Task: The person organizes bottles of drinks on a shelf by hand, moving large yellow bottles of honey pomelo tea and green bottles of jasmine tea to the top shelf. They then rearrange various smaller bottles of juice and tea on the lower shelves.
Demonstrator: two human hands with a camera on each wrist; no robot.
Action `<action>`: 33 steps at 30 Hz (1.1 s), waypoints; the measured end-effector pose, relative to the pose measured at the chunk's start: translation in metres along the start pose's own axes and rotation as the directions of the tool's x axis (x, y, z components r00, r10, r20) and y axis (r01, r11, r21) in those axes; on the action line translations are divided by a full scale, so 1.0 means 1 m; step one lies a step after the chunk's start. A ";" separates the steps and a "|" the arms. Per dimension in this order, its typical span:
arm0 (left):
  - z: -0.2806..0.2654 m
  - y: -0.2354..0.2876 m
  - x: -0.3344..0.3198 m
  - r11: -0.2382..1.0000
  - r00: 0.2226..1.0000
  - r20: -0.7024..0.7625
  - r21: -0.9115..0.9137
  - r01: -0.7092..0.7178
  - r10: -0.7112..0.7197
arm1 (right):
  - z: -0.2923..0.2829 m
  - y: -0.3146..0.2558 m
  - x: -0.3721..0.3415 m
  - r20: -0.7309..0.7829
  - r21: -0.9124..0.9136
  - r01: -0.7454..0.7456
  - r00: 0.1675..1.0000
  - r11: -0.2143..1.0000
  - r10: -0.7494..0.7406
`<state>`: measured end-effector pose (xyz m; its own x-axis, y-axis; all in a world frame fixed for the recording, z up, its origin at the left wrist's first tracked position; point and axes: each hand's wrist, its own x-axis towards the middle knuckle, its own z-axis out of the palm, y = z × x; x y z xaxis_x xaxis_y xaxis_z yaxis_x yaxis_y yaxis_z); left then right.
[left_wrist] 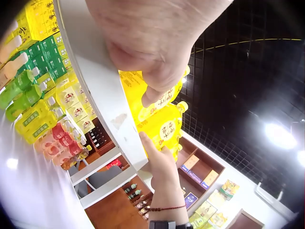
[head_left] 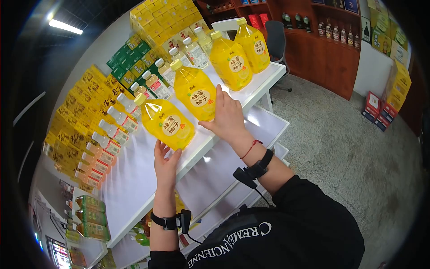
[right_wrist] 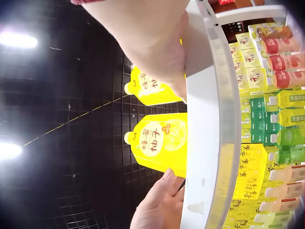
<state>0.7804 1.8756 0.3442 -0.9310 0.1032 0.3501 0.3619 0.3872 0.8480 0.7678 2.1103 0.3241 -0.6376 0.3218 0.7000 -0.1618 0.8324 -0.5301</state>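
Two large yellow drink bottles stand side by side at the front edge of a white shelf, the left bottle (head_left: 166, 122) and the middle bottle (head_left: 195, 93). My left hand (head_left: 165, 165) touches the left bottle's lower left corner, thumb low at the front and fingers along its side. At the middle bottle's lower right side rests my right hand (head_left: 227, 117), index finger straight up its side and thumb across its base. In the right wrist view, the left thumb (right_wrist: 165, 181) meets the left bottle's bottom corner.
Two more yellow bottles (head_left: 232, 65) stand to the right on the shelf (head_left: 134, 179). Rows of smaller bottles (head_left: 105, 144) line up behind. Yellow cartons (head_left: 156, 22) are stacked farther back. A dark chair (head_left: 276, 38) and a wooden cabinet (head_left: 327, 62) lie beyond.
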 end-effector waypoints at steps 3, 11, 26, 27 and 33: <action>0.001 0.002 0.000 1.000 1.000 -0.004 0.002 0.002 -0.002 | 0.004 -0.012 0.001 -0.088 -0.090 -0.049 0.995 0.995 0.041; -0.001 0.002 -0.001 0.999 1.000 0.005 -0.038 -0.020 0.020 | 0.008 -0.023 0.008 -0.071 -0.141 -0.201 0.979 0.969 0.193; -0.005 0.003 0.000 0.998 0.999 0.039 -0.063 -0.007 0.009 | 0.009 0.016 0.023 -0.102 0.107 -0.081 0.990 0.991 0.092; -0.006 0.001 0.000 0.998 0.999 0.045 -0.067 -0.017 0.020 | 0.009 0.016 0.023 -0.109 0.118 -0.073 0.990 0.990 0.086; -0.007 0.002 0.000 0.999 0.999 0.040 -0.041 0.007 -0.006 | 0.006 0.016 0.026 -0.088 0.120 -0.096 0.990 0.988 0.107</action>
<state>0.7810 1.8704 0.3484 -0.9342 0.1373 0.3293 0.3567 0.3500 0.8662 0.7446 2.1292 0.3311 -0.5827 0.4473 0.6785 -0.1890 0.7375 -0.6484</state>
